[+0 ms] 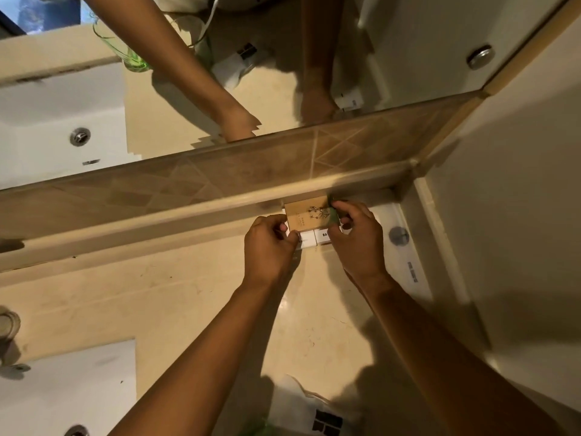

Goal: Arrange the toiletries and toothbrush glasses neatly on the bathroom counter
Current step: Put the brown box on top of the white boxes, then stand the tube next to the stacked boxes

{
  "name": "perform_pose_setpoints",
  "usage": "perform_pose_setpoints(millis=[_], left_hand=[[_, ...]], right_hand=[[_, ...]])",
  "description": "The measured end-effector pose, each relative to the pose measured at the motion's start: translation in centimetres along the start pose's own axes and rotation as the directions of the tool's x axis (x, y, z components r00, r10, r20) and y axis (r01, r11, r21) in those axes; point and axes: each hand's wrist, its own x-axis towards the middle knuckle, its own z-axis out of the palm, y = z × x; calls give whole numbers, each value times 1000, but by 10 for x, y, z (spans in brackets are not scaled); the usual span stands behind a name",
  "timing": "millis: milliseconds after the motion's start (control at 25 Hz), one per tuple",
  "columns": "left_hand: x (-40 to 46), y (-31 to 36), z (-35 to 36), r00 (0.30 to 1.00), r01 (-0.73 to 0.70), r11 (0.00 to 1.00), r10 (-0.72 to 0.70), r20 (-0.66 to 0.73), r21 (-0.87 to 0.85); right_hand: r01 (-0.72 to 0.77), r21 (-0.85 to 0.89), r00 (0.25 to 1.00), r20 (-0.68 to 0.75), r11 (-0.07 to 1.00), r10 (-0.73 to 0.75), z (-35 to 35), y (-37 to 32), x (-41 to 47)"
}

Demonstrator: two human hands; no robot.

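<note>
A tan cardboard box [306,217] printed with a dark plant sketch is sitting at the back of the beige counter [176,297], tucked under the ledge of the brown tiled backsplash [220,174] near the right-hand corner. Directly in front of it, touching its near edge, small white boxes [314,238] are lying in a row, one showing the dark letters "BA". The left hand [267,247] is curling its fingers around the left end of this group, with fingertips pinching at the white boxes and the tan box's left corner. The right hand [355,237] is closing on the right end, thumb and fingers gripping the tan box's right edge along with something small and green [334,215] pressed against it; what that green item is cannot be told. Both forearms are reaching forward from the bottom of the view. To the right of the hands, a white strip [408,265] is running along the wall with a round metal disc [398,236] on it. Near the bottom edge, a white packet [301,410] with dark squares is lying on the counter. At lower left the white sink [63,388] is showing. Above the backsplash, the mirror [408,42] is reflecting both arms and a green glass [132,58].
</note>
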Motion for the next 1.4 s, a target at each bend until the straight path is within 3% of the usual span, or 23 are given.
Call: perform_pose_setpoints(millis=[160,320,440,560,800,920,1040,1280,1400], left_hand=[[-11,2,-6,998,-55,996,56,-14,76],[-48,-11,-28,995,-99,993,99,8,57],[-83,-38,-49,972,-137,972,95,216,190],[-108,-73,-58,871,-171,909,-42,490,381],[-140,-92,-58,777,-210,868,-130,615,449],[-142,-88,-60,743,-282,833,-124,658,476],[-145,-87,-57,740,-309,806,-131,660,506],[-136,-97,-56,781,-122,880,-199,591,458],[-125,-96,-62,836,-29,921,-190,514,388]], right_hand=[[-28,85,999,19,996,26,-11,-5,-14],[-71,53,996,57,996,68,-36,5,-56],[35,-102,980,200,994,-14,-54,33,-117],[-63,-265,899,403,962,170,-64,49,-174],[253,-439,758,644,862,105,-56,50,-228],[344,-466,779,627,815,30,-44,54,-240],[304,-472,826,563,828,18,-37,53,-240],[294,-415,843,537,861,-28,-22,40,-226],[285,-392,856,515,875,-48,-11,31,-207]])
